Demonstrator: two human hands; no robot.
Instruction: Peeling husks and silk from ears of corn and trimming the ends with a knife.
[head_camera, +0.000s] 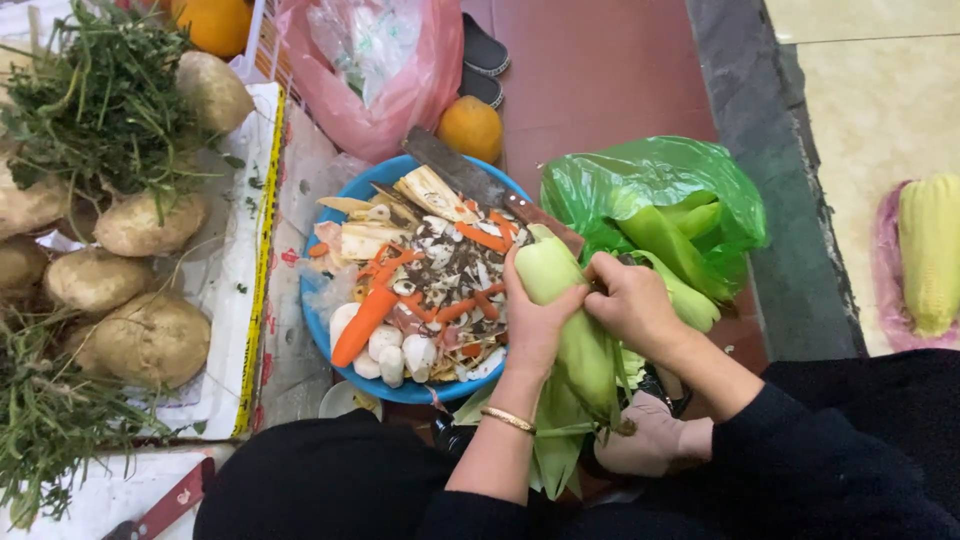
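Observation:
An ear of corn (570, 330) in pale green husk lies upright between my hands. My left hand (530, 320) wraps around its upper part, a gold bangle on the wrist. At the husk near the ear's top, my right hand (630, 300) pinches a leaf. Loose husk leaves hang below the ear. Just left of it sits a blue bowl (330, 330) full of vegetable peelings, with a carrot (362, 322) and white root pieces in it. A cleaver (480, 185) rests across the bowl's far rim.
A green plastic bag (660, 190) of husks lies right of the bowl. Potatoes (150, 335) and greens (100, 100) fill a white box at left. A pink bag (370, 70) and an orange (470, 128) lie beyond. Another corn ear (928, 250) lies far right.

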